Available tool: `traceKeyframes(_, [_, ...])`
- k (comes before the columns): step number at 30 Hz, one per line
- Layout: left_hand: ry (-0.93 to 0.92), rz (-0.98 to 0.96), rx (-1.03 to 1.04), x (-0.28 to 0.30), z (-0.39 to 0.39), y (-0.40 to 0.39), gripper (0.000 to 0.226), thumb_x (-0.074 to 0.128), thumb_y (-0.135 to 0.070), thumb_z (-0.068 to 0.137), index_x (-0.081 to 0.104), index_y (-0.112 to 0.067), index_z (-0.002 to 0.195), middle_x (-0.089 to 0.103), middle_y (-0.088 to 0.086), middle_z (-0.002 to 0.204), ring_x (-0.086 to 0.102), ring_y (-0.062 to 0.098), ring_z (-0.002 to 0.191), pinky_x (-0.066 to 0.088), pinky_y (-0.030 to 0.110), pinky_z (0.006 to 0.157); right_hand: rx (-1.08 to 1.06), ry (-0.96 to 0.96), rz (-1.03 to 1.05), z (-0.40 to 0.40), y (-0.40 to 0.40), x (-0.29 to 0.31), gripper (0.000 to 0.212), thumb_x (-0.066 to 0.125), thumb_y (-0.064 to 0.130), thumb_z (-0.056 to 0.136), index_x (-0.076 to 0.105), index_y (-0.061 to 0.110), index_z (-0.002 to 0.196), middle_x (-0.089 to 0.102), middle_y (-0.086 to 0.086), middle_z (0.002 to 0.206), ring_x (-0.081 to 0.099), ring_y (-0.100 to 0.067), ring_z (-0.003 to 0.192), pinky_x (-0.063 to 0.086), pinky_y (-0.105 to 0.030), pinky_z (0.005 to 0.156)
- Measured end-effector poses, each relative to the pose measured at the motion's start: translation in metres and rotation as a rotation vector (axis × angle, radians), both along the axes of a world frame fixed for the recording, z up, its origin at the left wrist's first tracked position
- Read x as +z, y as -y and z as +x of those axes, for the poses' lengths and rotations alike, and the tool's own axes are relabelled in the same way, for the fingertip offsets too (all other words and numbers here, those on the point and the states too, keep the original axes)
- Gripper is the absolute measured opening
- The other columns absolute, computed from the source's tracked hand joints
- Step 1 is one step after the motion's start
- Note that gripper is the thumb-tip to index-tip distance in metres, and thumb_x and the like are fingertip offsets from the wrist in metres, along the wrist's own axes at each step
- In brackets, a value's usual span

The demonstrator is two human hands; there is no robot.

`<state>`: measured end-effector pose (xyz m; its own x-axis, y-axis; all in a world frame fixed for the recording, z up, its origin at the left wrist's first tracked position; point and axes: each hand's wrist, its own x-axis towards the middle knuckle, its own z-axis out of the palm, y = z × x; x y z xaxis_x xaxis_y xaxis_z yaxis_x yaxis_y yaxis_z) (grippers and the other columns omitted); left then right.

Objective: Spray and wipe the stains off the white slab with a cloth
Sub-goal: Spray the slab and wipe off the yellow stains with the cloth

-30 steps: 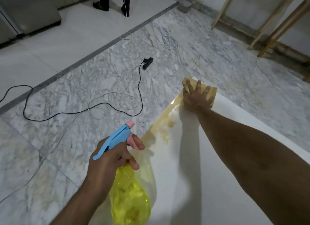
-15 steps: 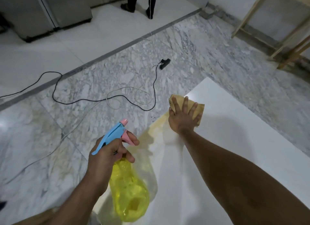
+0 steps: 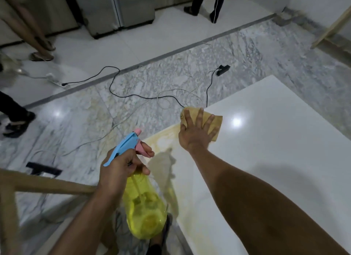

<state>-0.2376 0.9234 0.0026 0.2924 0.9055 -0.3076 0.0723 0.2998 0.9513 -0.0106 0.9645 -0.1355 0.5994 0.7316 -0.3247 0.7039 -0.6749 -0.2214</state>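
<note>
The white slab [image 3: 275, 140] fills the right half of the view, with yellowish stains [image 3: 167, 139] along its left edge. My right hand [image 3: 195, 133] lies flat, fingers spread, pressing a tan cloth [image 3: 214, 123] onto the slab near that edge. My left hand [image 3: 121, 169] grips the neck of a yellow spray bottle [image 3: 144, 211] with a blue and pink trigger head [image 3: 129, 142], one finger on the trigger, held just left of the slab's edge.
Black and white cables [image 3: 144, 97] and a plug [image 3: 223, 68] lie on the marble floor beyond the slab. A wooden frame [image 3: 47, 184] crosses the lower left. People's legs [image 3: 38, 38] stand at the left and at the top.
My right hand has dragged the cloth back along the slab's left edge towards me. The far part now looks clean. The view has pulled back, showing more floor.
</note>
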Motion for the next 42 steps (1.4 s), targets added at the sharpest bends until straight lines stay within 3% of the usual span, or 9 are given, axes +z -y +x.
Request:
traceKeyframes(15, [-0.002,-0.052,0.162,0.011,-0.094,0.067,0.029,0.044,0.0,0.065,0.072,-0.007,0.067,0.074,0.017,0.094,0.062,0.028,0.051,0.048,0.042,0.065,0.292,-0.129,0.043,-0.191,0.047,0.011,0.062,0.03,0.049,0.105,0.003,0.05,0.161,-0.027,0.001,0.171,-0.036,-0.042,0.151,-0.019,-0.069,0.117])
traceKeyframes(18, [0.003,-0.072,0.191,0.016,-0.099,0.072,0.035,0.044,0.004,0.069,0.071,-0.014,0.055,0.076,0.011,0.081,0.061,0.025,0.048,0.053,0.034,0.055,0.267,-0.263,-0.002,-0.188,0.044,0.028,0.057,0.026,0.049,0.107,0.005,0.052,0.16,-0.021,0.005,0.172,-0.032,-0.038,0.154,-0.016,-0.067,0.119])
traceKeyframes(21, [-0.01,-0.084,0.179,0.023,-0.1,0.072,0.027,0.046,0.0,0.068,0.072,-0.008,0.066,0.075,0.014,0.084,0.06,0.027,0.05,0.053,0.031,0.051,0.242,-0.442,-0.022,-0.177,0.04,0.049,0.054,0.02,0.05,0.108,0.015,0.045,0.162,0.002,0.004,0.175,-0.017,-0.035,0.159,-0.007,-0.063,0.124])
traceKeyframes(23, [-0.02,-0.097,0.182,0.022,-0.1,0.074,0.043,0.041,0.01,0.077,0.071,-0.013,0.055,0.074,0.011,0.072,0.06,0.025,0.047,0.052,0.029,0.048,0.225,-0.576,0.042,-0.176,0.041,0.061,0.056,0.02,0.052,0.108,0.034,0.033,0.158,0.034,-0.007,0.167,0.009,-0.034,0.159,0.009,-0.056,0.126])
traceKeyframes(27, [-0.049,-0.174,0.217,0.019,-0.096,0.078,0.037,0.041,0.014,0.079,0.064,-0.005,0.058,0.067,0.011,0.056,0.06,0.02,0.039,0.05,0.027,0.044,-0.098,-1.124,0.223,-0.177,0.063,0.073,0.055,0.035,0.05,0.109,0.052,0.017,0.149,0.059,-0.007,0.146,0.051,-0.026,0.138,0.039,-0.037,0.112])
traceKeyframes(31, [-0.069,-0.165,0.141,0.017,-0.093,0.078,0.036,0.042,0.014,0.078,0.07,-0.006,0.067,0.07,0.024,0.08,0.06,0.028,0.046,0.049,0.035,0.056,-0.504,-1.559,0.26,-0.161,0.087,0.07,0.071,0.049,0.063,0.093,0.061,0.012,0.141,0.068,-0.015,0.136,0.063,-0.031,0.129,0.044,-0.048,0.116])
traceKeyframes(33, [-0.033,-0.171,0.076,0.021,-0.089,0.078,0.037,0.037,0.018,0.08,0.069,-0.002,0.078,0.066,0.028,0.085,0.059,0.026,0.052,0.051,0.032,0.048,-0.577,-1.644,0.336,-0.148,0.099,0.073,0.069,0.05,0.059,0.096,0.061,0.007,0.141,0.067,-0.021,0.137,0.06,-0.036,0.132,0.04,-0.052,0.119])
traceKeyframes(36, [-0.052,-0.148,0.023,0.021,-0.085,0.079,0.035,0.041,0.014,0.08,0.065,-0.006,0.065,0.062,0.035,0.086,0.057,0.031,0.055,0.051,0.03,0.046,-0.643,-1.682,0.416,-0.131,0.114,0.085,0.06,0.049,0.052,0.103,0.062,0.005,0.138,0.068,-0.022,0.134,0.06,-0.036,0.132,0.04,-0.052,0.119])
traceKeyframes(42, [-0.125,-0.169,-0.005,0.005,-0.083,0.081,0.019,0.049,0.003,0.072,0.067,0.006,0.077,0.063,0.021,0.072,0.056,0.036,0.054,0.052,0.033,0.048,-0.707,-1.625,0.505,-0.106,0.133,0.121,0.047,0.049,0.046,0.106,0.069,0.008,0.124,0.076,-0.016,0.119,0.07,-0.031,0.115,0.047,-0.048,0.113])
